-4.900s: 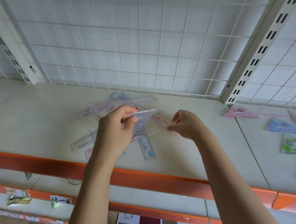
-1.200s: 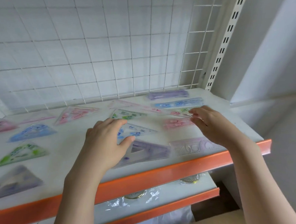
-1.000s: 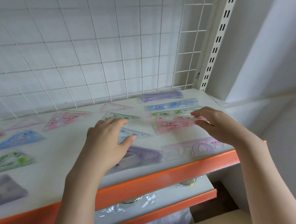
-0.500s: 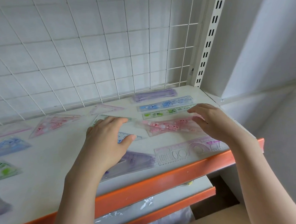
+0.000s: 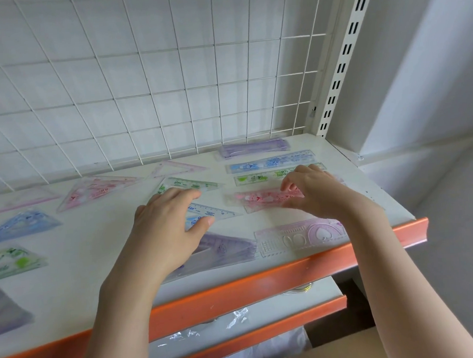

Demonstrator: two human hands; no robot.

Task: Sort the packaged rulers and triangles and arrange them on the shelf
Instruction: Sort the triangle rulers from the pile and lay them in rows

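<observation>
White shelf [image 5: 363, 182] with orange front lip, bearing packaged rulers and triangles laid flat. At its right end, a purple ruler pack [image 5: 254, 148], blue ruler [image 5: 270, 161] and green ruler [image 5: 257, 177] lie in a column. My right hand [image 5: 318, 194] pinches the pink packaged ruler [image 5: 261, 198] between thumb and fingers, seemingly just above the shelf. My left hand [image 5: 167, 224], fingers loosely spread, rests on the clear blue-printed triangle [image 5: 212, 212].

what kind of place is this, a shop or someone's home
Most likely a stationery shop display, not a home: a white metal shelf with an orange front strip, a white wire grid back panel on a slotted upright, and clear-packaged pink rulers laid out in rows.
</observation>
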